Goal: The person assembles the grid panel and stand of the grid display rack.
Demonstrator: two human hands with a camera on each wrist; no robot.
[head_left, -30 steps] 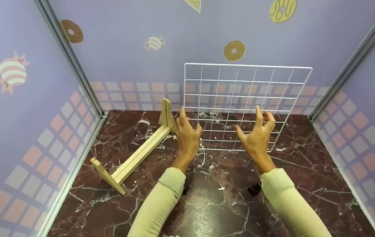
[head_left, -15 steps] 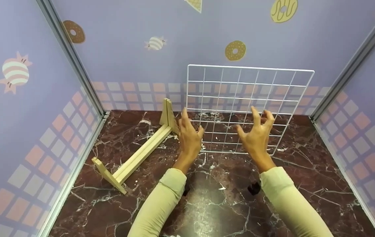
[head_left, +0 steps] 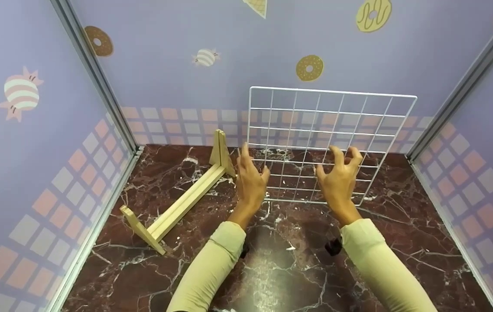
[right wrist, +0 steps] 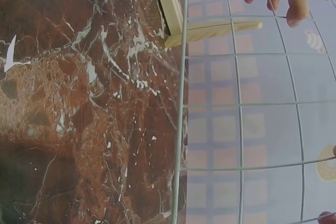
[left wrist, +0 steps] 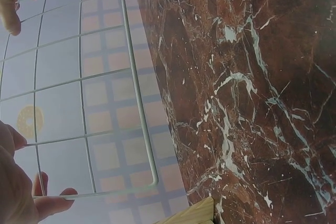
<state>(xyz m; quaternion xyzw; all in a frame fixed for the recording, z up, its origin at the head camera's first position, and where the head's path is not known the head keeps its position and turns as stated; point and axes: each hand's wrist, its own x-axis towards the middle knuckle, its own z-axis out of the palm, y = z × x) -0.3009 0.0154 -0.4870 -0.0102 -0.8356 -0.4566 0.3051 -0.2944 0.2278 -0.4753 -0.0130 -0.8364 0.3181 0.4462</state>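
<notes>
A white wire grid panel (head_left: pixel 333 92) stands nearly upright before the back wall. My left hand (head_left: pixel 251 184) grips its left edge; in the left wrist view, that hand's fingers (left wrist: pixel 52 205) curl round the border wire. Spread across the lower right of the mesh, my right hand (head_left: pixel 337 184) holds the wires with bent fingers and thumb. Only its fingertips (right wrist: pixel 326 217) show in the right wrist view. Left of the panel, a pale wooden stand (head_left: pixel 188 203) with two slotted upright ends lies along the dark marble-patterned surface. Whether the panel's lower edge touches that surface I cannot tell.
Lilac walls (head_left: pixel 155 78) with printed sweets and checks enclose the back and sides, joined by grey metal corner posts (head_left: pixel 95 73). A small dark object (head_left: pixel 333 246) shows beside the right sleeve. White flecks (head_left: pixel 290 248) mark the marble-patterned surface (head_left: pixel 281 277).
The grid panel has shifted slightly to the right, its upper right corner dipping a little. My right hand's fingers are more bent than before. The wooden stand has stayed in place.
</notes>
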